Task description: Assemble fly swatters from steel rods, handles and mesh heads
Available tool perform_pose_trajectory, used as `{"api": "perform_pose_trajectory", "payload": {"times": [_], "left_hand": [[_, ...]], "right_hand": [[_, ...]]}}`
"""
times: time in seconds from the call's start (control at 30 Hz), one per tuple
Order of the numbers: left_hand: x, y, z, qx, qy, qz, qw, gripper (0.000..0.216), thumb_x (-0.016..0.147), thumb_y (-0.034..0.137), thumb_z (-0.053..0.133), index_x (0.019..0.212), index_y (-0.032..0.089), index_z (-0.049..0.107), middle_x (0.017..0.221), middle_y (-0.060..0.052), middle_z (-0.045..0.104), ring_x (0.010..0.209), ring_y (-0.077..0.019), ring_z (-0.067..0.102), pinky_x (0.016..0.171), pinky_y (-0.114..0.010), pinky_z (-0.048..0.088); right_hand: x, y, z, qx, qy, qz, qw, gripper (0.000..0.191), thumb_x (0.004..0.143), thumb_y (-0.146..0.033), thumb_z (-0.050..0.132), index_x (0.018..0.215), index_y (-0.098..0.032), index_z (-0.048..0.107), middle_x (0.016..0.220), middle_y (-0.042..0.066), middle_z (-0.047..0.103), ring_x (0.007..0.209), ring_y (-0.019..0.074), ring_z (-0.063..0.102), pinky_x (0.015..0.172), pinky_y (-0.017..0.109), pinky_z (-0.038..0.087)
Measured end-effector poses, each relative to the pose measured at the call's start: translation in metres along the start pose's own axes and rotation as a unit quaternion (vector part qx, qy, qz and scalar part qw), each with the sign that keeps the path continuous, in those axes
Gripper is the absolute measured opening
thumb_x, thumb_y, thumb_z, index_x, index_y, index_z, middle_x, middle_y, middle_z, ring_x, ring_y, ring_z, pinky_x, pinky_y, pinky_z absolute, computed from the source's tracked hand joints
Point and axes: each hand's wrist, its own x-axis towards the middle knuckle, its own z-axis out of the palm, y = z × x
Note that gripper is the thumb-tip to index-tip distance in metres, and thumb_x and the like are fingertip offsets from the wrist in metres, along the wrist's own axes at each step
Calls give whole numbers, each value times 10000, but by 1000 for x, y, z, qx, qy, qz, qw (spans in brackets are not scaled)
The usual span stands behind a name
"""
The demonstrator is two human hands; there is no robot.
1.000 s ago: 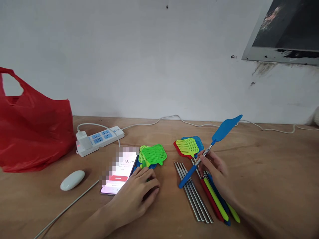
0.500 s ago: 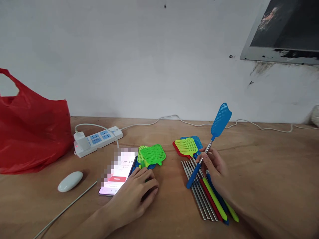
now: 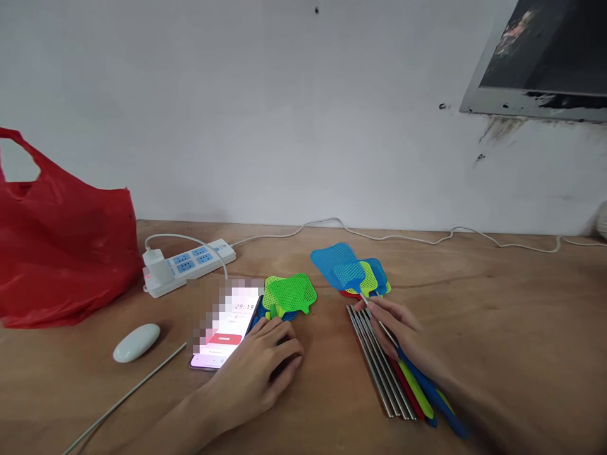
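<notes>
My right hand (image 3: 401, 328) holds a blue fly swatter (image 3: 334, 264) by its thin metal shaft, pinched between thumb and fingers. Its head lies over a yellow swatter head (image 3: 370, 278), with red and blue ones partly covered beneath. Below my right hand, several metal rods (image 3: 379, 373) lie side by side, next to a red handle and a yellow-green handle (image 3: 417, 388). My left hand (image 3: 258, 366) rests on the table, fingers loosely bent and thumb apart, by a green swatter head (image 3: 293, 292) with yellow and blue ones under it. What lies beneath its fingertips is partly hidden.
A lit phone (image 3: 227, 332) lies left of my left hand, partly blurred out. Farther left are a white mouse (image 3: 136, 343), a white power strip (image 3: 196, 268) with a charger plugged in, and a red plastic bag (image 3: 66, 253). A white cable (image 3: 393, 238) runs along the wall.
My right hand has lowered the blue fly swatter from upright to lying over the other heads on the right, its head now pointing left and away. My left hand stays in place.
</notes>
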Motion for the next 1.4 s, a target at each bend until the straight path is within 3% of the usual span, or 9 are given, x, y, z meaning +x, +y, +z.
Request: {"api": "perform_pose_trajectory", "payload": {"times": [0.23,0.3,0.43,0.53,0.73,0.97,1.1,1.2,1.4], "left_hand": [[-2,-2,-3,-11,114,-35,993,207,1008,200,410,934,203,604,908,-58,623,846,-237,565,750,-379,444],[-2,-3,-3,-26,159,-63,985,147,1010,244,447,1067,214,579,997,-72,628,920,-254,580,797,-394,467],[-3,-3,-4,-64,206,-117,969,405,1000,314,513,1385,258,403,1239,-106,582,1080,-284,572,868,-412,496],[-2,-4,-5,-103,198,-118,968,382,1014,319,487,1388,284,422,1291,-99,577,1130,-285,567,907,-417,491],[2,-7,-6,-233,211,-159,936,117,1001,348,522,1085,268,536,1145,-44,617,972,-222,609,883,-387,503],[1,1,-2,-317,188,-207,906,347,984,437,546,1299,315,466,1238,-54,575,954,-211,623,743,-323,543],[3,-6,-2,-338,163,-192,907,235,970,450,568,1069,240,610,973,-32,636,856,-197,617,729,-306,530],[5,-9,-1,-420,130,-179,880,284,964,469,582,855,207,592,749,14,572,684,-151,588,617,-260,521],[7,-5,-6,-517,122,-185,827,371,917,527,647,805,187,553,626,59,548,446,-76,518,407,-174,452]], "right_hand": [[-4,-7,0,32,-141,74,987,344,927,-505,575,904,-168,639,306,-123,392,240,64,225,300,177,195],[-6,-9,0,64,-189,101,975,302,917,-461,587,832,-174,627,298,-120,395,231,59,205,286,170,194],[-11,-13,1,152,-272,147,939,281,903,-432,595,767,-188,603,279,-128,368,204,60,173,255,167,232],[-14,-12,4,160,-289,155,931,339,915,-486,592,749,-191,585,278,-131,373,198,56,191,256,155,245],[-12,0,8,184,-270,121,937,359,878,-474,648,687,-177,582,264,-125,370,185,46,182,245,158,220],[-11,-1,3,219,-296,141,919,328,906,-435,569,701,-180,593,257,-111,370,179,61,201,243,163,256],[-13,6,3,204,-328,161,908,341,921,-439,558,732,-161,620,280,-93,419,181,67,245,256,165,262],[-14,8,8,185,-323,155,915,382,910,-455,579,678,-154,611,275,-90,413,169,55,219,251,162,232],[-16,6,16,181,-298,154,924,422,882,-500,606,620,-170,582,267,-102,391,172,57,234,234,156,240]]}}
